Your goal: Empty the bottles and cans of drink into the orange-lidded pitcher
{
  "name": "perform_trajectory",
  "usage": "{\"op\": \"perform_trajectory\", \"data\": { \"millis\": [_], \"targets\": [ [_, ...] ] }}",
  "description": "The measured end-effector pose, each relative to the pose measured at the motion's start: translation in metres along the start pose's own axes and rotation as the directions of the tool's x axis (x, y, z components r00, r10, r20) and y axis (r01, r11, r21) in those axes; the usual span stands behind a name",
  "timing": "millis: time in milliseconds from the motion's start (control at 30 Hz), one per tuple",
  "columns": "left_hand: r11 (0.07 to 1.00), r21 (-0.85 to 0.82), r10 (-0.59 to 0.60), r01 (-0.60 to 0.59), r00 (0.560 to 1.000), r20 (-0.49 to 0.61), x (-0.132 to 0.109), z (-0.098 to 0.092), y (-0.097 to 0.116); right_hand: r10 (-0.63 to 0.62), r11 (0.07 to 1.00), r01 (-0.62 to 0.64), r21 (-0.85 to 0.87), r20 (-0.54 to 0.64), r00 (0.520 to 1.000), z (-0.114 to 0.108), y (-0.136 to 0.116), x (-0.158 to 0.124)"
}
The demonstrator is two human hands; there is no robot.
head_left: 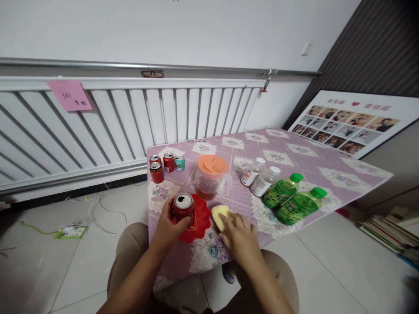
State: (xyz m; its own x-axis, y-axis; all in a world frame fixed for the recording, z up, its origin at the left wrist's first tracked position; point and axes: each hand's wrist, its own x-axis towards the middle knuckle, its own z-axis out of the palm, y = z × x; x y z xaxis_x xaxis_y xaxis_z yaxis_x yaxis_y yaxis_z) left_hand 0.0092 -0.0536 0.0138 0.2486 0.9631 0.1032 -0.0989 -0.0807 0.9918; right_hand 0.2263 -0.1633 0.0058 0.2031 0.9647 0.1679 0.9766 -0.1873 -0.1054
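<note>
My left hand (170, 224) is wrapped round a red can (183, 208) with an open top, held upright over a red scalloped plate (202, 218). Just right of the plate, my right hand (238, 232) grips a yellow cloth or sponge (220, 216) at the tablecloth. Behind both hands stands a clear pitcher (208, 183) with an orange lid and some amber liquid at its bottom.
Several cans (157, 172) stand at the table's back left. Two white-capped bottles (262, 180) and two green bottles (296, 205) lie to the right on the patterned tablecloth (275, 155). A radiator (170, 113) runs behind; a photo board (347, 124) leans at the right.
</note>
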Motion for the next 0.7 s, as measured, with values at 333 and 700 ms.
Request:
{"op": "perform_trajectory", "data": {
  "millis": [333, 700],
  "targets": [
    [0.999, -0.039, -0.004, 0.007, 0.998, 0.067, -0.004, 0.014, 0.009, 0.072, 0.959, -0.106, 0.262, 0.138, 0.988, 0.026, -0.004, -0.01],
    [0.996, -0.085, 0.025, -0.008, 0.979, 0.201, -0.009, 0.043, 0.012, 0.077, 0.613, 0.038, 0.789, -0.107, 0.991, -0.014, -0.039, 0.003]
  ]
}}
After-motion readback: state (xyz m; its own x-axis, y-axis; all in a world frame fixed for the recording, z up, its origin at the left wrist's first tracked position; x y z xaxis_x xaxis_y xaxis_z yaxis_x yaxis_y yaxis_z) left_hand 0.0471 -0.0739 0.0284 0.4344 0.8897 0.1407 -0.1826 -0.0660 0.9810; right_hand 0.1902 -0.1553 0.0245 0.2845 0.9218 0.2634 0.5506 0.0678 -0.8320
